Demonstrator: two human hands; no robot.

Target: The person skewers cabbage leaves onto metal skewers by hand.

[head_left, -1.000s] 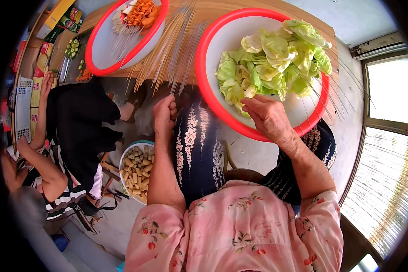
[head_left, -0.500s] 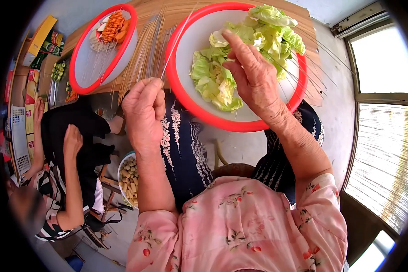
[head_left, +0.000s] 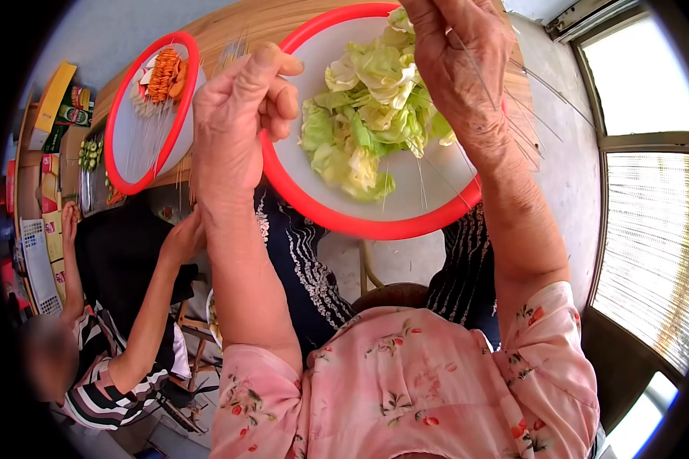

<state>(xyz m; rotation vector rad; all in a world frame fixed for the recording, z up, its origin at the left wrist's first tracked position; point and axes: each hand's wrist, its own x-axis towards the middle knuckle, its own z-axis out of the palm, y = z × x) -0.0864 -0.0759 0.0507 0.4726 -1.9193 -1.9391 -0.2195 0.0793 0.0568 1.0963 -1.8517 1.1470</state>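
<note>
My left hand [head_left: 237, 115] is raised at the near left rim of a large red-rimmed basin [head_left: 375, 228], its fingers curled in; what they hold, if anything, is hard to see. At the top edge my right hand [head_left: 467, 65] hangs over the basin's right side, fingers pinched and partly cut off by the frame, with a thin stick crossing it. Torn green lettuce [head_left: 375, 115] fills much of the basin, and thin skewers poke out around its lower right side. Behind my left hand, more skewers [head_left: 233, 52] lie on the wooden table [head_left: 253, 19], mostly hidden.
A smaller red-rimmed basin [head_left: 112, 145] with skewered orange pieces [head_left: 163, 75] stands at the left. A co-worker in a striped top [head_left: 103, 394] sits there, one hand [head_left: 184, 239] near my left forearm. Boxes [head_left: 50, 183] line the far left.
Both my hands have risen and moved forward, my right hand up to the frame's top edge. The long skewer seen at my left fingertips no longer shows. The co-worker's hand has moved towards the table.
</note>
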